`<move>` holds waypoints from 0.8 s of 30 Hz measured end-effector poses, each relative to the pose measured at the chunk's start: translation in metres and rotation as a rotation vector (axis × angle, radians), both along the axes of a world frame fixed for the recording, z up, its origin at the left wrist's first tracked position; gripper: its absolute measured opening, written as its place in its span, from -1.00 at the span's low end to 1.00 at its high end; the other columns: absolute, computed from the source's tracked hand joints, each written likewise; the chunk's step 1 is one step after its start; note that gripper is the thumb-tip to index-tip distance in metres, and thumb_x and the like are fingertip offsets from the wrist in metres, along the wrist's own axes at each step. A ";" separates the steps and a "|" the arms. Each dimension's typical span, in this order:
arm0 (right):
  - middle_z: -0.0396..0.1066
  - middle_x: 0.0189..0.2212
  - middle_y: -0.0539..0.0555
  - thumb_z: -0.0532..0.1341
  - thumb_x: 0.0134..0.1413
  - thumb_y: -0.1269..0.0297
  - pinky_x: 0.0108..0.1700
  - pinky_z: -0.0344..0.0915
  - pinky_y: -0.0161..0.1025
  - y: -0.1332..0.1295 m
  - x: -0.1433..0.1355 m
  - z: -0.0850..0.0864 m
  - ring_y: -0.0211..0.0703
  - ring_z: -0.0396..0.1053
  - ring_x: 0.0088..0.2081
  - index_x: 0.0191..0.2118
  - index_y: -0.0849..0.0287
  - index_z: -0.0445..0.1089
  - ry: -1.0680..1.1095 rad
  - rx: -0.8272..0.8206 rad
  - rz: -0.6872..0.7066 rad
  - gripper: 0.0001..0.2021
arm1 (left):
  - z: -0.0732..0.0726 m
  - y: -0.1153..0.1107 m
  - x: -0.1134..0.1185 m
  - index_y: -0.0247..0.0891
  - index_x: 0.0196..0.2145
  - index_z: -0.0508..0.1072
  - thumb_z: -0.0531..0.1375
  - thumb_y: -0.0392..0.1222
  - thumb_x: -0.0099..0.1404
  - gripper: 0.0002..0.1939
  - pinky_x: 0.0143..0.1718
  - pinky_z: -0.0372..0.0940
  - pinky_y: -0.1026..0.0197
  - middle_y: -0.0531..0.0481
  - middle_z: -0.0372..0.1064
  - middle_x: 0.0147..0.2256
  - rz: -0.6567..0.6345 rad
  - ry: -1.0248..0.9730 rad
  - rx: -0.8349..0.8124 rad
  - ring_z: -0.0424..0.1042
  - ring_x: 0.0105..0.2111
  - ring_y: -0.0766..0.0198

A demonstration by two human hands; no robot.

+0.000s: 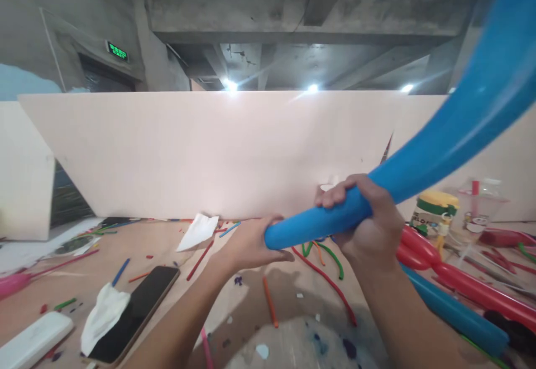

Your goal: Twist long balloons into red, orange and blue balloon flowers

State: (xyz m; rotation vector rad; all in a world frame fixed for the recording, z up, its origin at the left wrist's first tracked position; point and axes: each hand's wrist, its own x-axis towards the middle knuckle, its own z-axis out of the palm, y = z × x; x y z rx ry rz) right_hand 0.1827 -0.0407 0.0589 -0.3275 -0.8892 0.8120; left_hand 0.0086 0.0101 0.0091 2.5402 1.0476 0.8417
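A long inflated blue balloon (435,140) runs from the middle of the view up past the top right corner. My left hand (255,243) is at its lower left end, with thumb and fingers curled around the tip. Farther along the same balloon, my right hand (368,212) is wrapped round it, fingers over the top and palm beneath. Both hands are raised above the table (238,313). The knot or end of the balloon inside my left hand is hidden.
A phone (146,307) partly under a tissue (104,313) and a white case (36,338) lie at left. Loose uninflated balloons are scattered about. Red balloons (481,291), another blue balloon (456,307) and a yellow-lidded tub (435,212) sit at right. An upright board (201,151) stands behind.
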 end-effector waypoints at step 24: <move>0.00 -0.85 -0.14 0.13 -0.12 0.25 -0.63 0.06 -0.36 0.026 -0.030 -0.035 -0.37 -0.04 -0.76 -0.71 0.15 0.10 0.094 0.051 0.418 -0.72 | 0.004 -0.026 0.019 -0.06 -0.17 0.45 0.16 -0.12 0.06 -0.67 -0.25 0.28 0.16 0.00 0.51 -0.26 0.352 0.166 0.164 0.47 -0.23 0.08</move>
